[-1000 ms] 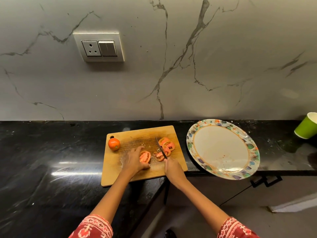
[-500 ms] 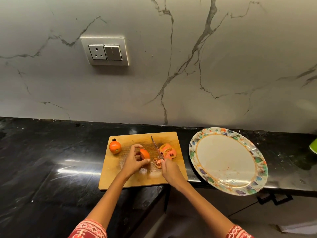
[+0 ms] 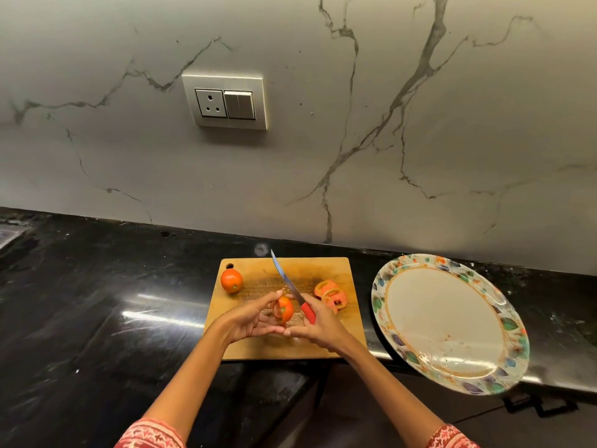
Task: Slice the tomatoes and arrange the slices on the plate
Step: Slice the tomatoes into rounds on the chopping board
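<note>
Both hands meet above the near half of the cutting board. Her left hand cups a cut tomato piece, fingers curled round it, lifted off the wood as far as I can make out. Her right hand grips the red handle of a knife, its blade pointing up and away toward the wall, and its fingertips touch the left hand's just below the tomato. Right of the knife, a small heap of slices lies on the board. A whole tomato sits at the board's far left corner, well apart from the hands. The plate, flower-rimmed and bare of slices, lies on the black desk just right of the board, its near edge overhanging the desk. A socket and switch panel sits on the marbled wall behind.
</note>
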Demonstrator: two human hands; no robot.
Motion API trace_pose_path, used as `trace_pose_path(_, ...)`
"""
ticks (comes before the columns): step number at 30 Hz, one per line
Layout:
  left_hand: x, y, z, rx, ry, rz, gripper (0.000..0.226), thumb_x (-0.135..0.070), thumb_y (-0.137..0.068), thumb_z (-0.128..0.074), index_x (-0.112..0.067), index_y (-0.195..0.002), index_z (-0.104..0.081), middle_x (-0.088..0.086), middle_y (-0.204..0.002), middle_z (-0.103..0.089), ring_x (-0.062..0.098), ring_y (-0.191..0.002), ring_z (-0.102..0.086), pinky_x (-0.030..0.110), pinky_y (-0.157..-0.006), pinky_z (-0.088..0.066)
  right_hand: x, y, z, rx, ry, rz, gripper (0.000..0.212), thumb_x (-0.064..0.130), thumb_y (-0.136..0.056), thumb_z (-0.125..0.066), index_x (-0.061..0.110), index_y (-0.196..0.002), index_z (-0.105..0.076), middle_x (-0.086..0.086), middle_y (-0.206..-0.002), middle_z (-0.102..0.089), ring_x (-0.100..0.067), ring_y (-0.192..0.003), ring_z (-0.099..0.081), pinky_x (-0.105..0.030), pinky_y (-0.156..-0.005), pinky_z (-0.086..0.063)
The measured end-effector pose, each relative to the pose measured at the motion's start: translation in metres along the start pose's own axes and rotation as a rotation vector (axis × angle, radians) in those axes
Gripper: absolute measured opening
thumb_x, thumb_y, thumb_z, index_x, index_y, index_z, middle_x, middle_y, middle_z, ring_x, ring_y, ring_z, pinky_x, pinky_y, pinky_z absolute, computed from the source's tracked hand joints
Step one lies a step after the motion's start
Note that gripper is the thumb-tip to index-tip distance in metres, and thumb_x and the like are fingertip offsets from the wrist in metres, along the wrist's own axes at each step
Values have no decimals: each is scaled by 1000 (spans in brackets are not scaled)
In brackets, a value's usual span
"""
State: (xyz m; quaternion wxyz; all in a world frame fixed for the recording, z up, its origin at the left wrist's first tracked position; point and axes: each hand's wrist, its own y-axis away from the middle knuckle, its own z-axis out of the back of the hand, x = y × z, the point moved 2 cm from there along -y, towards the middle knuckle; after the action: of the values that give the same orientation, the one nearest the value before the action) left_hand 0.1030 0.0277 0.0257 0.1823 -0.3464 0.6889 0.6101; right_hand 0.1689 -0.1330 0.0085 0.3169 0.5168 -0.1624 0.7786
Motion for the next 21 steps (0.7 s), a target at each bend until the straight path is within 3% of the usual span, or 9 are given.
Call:
trace_pose_path(2, 0, 0, 4, 25, -65, 73, 52, -51, -83, -55, -7, -112, -56, 22, -98, -69, 16, -55, -67, 15, -44, -51, -1, -2, 0, 41, -22, -16, 60, 8, -72, -79, 17, -124, -52, 22, -98, -61, 14, -88, -58, -6, -76, -42)
trace_pose_path(4, 1, -1, 6, 40, -114, 112, 49, -53, -83, -54, -11, -110, -58, 19, -93, -70, 9, -43, -60, 11, -35, -42, -1, -5, 1, 82, -24, -15, 57, 4, -72, -78, 14, -123, -52, 23, -91, -59, 19, -82, -56, -4, -70, -41)
trace_pose_path(9, 2, -6, 8, 63, -174, 120, 74, -64, -71, -56, -3, -112, -61, 14, -89, -71, 6, -42, -56, 10, -35, -40, -2, -10, 1, 85, -31, -27, 52, 4, -73, -76, 11, -120, -54, 20, -92, -62, 14, -85, -58, -7, -74, -44)
trace_pose_path(12, 0, -5, 9, -19, -230, -22, 55, -61, -87, -40, -14, -113, -54, 16, -91, -71, 11, -50, -62, 12, -38, -42, -5, -14, 3, 13, -37, -41, 50, 13, -70, -81, 19, -113, -55, 11, -105, -63, -4, -99, -61, -25, -87, -50)
trace_pose_path(13, 0, -6, 10, -87, -280, -127, 41, -52, -91, -42, -18, -113, -50, 16, -90, -71, 13, -53, -64, 14, -40, -44, -6, -15, 4, -4, -22, -49, 50, 17, -69, -82, 23, -111, -55, 7, -106, -62, -8, -98, -60, -29, -88, -50)
trace_pose_path(15, 2, -11, 18, -275, -453, -408, 22, -23, -92, -55, -22, -113, -48, 11, -86, -69, 20, -67, -67, 17, -50, -50, -10, -17, 4, -29, 10, -74, 47, 24, -69, -82, 27, -106, -55, 11, -92, -57, -3, -79, -54, -24, -76, -45)
trace_pose_path(17, 7, -17, 25, -349, -683, -602, 43, -1, -80, -65, -30, -108, -50, 2, -99, -64, 19, -92, -64, 17, -71, -53, -11, -19, 3, -41, 29, -94, 44, 27, -70, -81, 26, -105, -54, 14, -79, -51, 2, -68, -46, -17, -66, -37)
trace_pose_path(19, 14, -19, 22, -293, -789, -670, 58, -3, -70, -74, -34, -112, -48, -5, -115, -57, 10, -108, -54, 17, -88, -46, -10, -22, 2, -41, 56, -95, 43, 29, -71, -80, 24, -106, -55, 13, -85, -54, 1, -74, -49, -15, -66, -38)
trace_pose_path(21, 20, -22, 16, -232, -764, -707, 67, -13, -65, -81, -33, -118, -47, -9, -121, -53, 4, -113, -50, 12, -91, -42, -7, -24, 1, -9, 76, -94, 43, 27, -73, -79, 21, -108, -56, 11, -92, -56, 0, -82, -51, -12, -69, -39)
